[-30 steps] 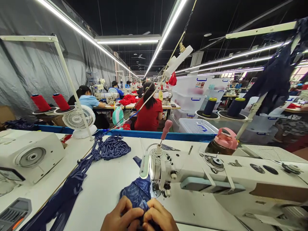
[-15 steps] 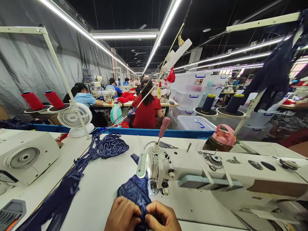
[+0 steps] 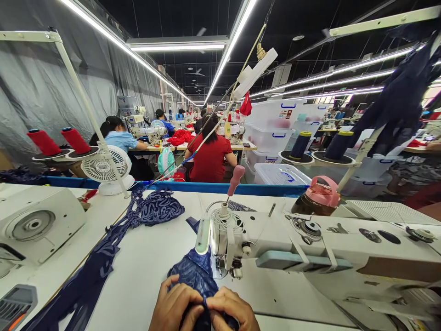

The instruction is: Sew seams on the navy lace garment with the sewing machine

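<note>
A piece of navy lace fabric [image 3: 193, 271] lies on the white table in front of the sewing machine [image 3: 275, 248], its upper end close to the needle area. My left hand [image 3: 177, 303] pinches the near edge of this fabric between thumb and fingers. From the other side my right hand [image 3: 232, 308] grips the same edge, and the fingertips of both hands almost meet. Part of the cloth below the hands is dark and partly hidden by them. A pink-handled screwdriver [image 3: 236, 180] stands upright in the top of the machine head.
A heap of navy lace [image 3: 158, 209] and long navy strips [image 3: 93, 266] lie to the left. Behind are a white fan [image 3: 108, 168], a pink-lidded jug [image 3: 319, 195] and navy thread cones [image 3: 299, 146]. Co-workers, one in a red shirt [image 3: 210, 161], sit further off.
Both hands stay on the fabric's edge. Their fingertips have come closer together, and the left index finger is raised slightly. The view has shifted a little.
</note>
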